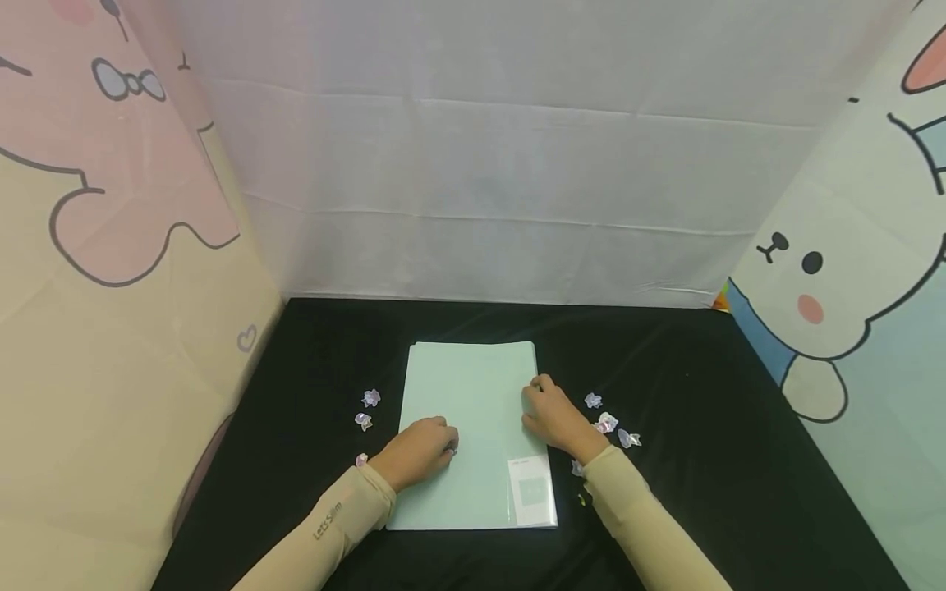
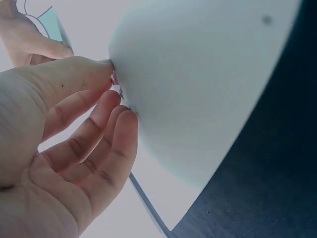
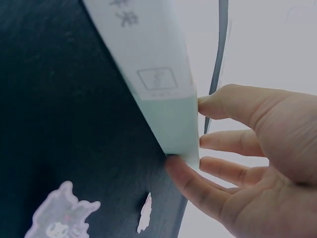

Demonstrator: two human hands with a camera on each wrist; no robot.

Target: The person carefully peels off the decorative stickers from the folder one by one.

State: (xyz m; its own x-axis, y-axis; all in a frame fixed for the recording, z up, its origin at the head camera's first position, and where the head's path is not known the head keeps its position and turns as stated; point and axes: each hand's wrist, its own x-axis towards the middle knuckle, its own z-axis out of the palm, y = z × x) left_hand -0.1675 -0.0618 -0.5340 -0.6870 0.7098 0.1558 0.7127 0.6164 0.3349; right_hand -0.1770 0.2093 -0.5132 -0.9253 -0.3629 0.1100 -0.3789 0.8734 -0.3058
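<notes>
A pale green file folder (image 1: 473,394) lies on the black-covered table, with a white label at its lower right corner. Over the folder's left half, my left hand (image 1: 417,451) pinches a small, shiny, pinkish sticker (image 2: 115,79) between thumb and fingertips, mostly hidden by them. The fingertips are right at the cover in the left wrist view. My right hand (image 1: 554,414) rests at the folder's right edge, fingers spread. In the right wrist view, its fingertips (image 3: 210,141) touch the cover and one finger lies against the printed spine (image 3: 166,124).
Shiny cartoon stickers lie either side of the folder: a left group (image 1: 371,398) partly beside my left sleeve, and several on the right (image 1: 606,423), some next to my right wrist. White cloth (image 1: 502,164) hangs behind the table, with cartoon-printed cloth at both sides.
</notes>
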